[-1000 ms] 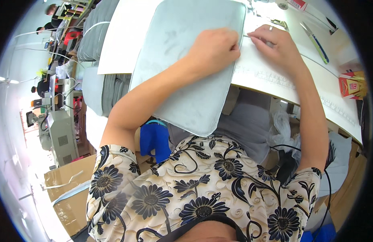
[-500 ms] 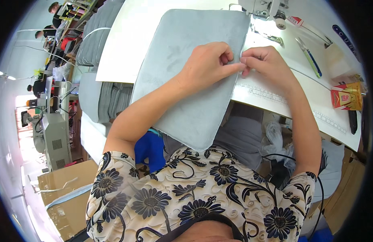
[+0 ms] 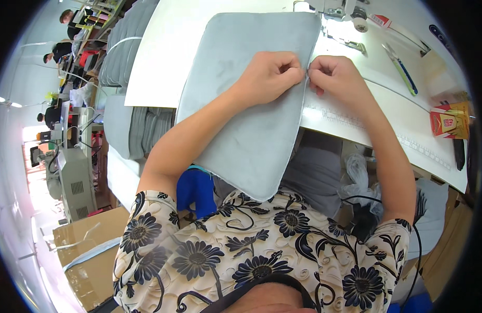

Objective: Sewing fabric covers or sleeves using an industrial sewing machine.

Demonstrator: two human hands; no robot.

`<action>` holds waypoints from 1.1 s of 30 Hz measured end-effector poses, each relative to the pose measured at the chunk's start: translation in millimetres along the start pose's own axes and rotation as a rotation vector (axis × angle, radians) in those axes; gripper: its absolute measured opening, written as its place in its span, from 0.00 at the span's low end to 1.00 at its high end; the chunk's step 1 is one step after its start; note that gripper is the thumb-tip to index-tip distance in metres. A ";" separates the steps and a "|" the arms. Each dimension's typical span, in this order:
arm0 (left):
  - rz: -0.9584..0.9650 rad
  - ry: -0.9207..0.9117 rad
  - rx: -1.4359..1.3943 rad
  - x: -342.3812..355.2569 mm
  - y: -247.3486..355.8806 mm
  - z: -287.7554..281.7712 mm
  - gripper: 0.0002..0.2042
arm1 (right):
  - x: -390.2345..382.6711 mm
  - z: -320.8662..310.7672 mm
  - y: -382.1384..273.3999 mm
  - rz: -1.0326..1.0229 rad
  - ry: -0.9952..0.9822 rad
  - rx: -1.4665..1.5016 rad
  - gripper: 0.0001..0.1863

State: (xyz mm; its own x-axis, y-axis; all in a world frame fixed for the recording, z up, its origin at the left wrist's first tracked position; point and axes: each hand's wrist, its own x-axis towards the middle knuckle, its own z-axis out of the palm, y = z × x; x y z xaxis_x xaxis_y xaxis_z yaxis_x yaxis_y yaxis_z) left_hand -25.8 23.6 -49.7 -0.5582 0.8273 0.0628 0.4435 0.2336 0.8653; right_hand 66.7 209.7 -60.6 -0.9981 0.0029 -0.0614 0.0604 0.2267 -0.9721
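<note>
Gripping the grey panel (image 3: 256,135) by its long right-hand edge, at about one o'clock from the middle of the view. Pressing thumb to curled forefinger with the left hand (image 3: 269,77), apparently right on that edge; facing it from three o'clock with the right hand (image 3: 340,73), also pinching there with bent fingers. Covering the pinched spot too closely to tell about any fold inside it.

Spreading the panel flat over the tabletop (image 3: 162,57), and overhanging the near side with its lower end, toward six o'clock, in front of the patterned shirt (image 3: 251,227). Having the sewing machine (image 3: 359,24) nearby between one and two o'clock from the hands, the snips (image 3: 407,79) lying at three, and stacked grey pieces (image 3: 116,65) at nine.

Seeming to be tending one short stretch of edge by hand. Calling next, probably, for an even pinch on both sides, without tugging the panel askew.
</note>
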 end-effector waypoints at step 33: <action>0.140 -0.101 0.049 5.9 -3.5 3.1 0.13 | -10.2 11.3 -2.9 -0.183 0.185 -0.462 0.12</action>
State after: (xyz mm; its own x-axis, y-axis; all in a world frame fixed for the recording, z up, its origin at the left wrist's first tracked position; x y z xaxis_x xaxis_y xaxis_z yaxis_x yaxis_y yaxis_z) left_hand -28.4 29.2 -54.0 -0.4166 0.8999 0.1290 0.5474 0.1350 0.8259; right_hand 76.8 198.0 -59.8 -0.9796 0.0853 0.1818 -0.0847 0.6452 -0.7593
